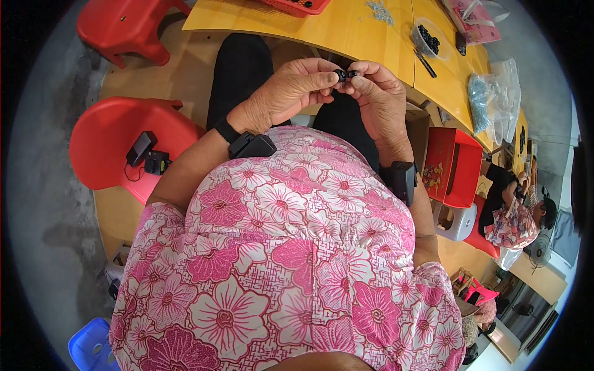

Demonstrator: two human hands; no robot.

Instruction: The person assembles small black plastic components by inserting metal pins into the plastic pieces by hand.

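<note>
My left hand (297, 86) pinches a small round black part (340, 75) between thumb and fingers, above my lap and just short of the table edge. Close against it, my right hand (378, 93) grips another small black piece (352, 73) with thumb and forefinger. The two pieces meet or nearly meet; whether they are joined I cannot tell. Fingertips cover part of both. A clear plastic bowl (418, 41) of similar black parts (428, 41) stands on the yellow table (352, 34), with a black pen-like tool (426, 65) beside it.
A red tray (315, 7) and a pile of small clear pieces (379, 12) lie on the table. Plastic bags (504, 102) sit to the right. A red box (461, 170) stands by my right arm, red chairs (99, 145) at left. Another person (510, 222) sits far right.
</note>
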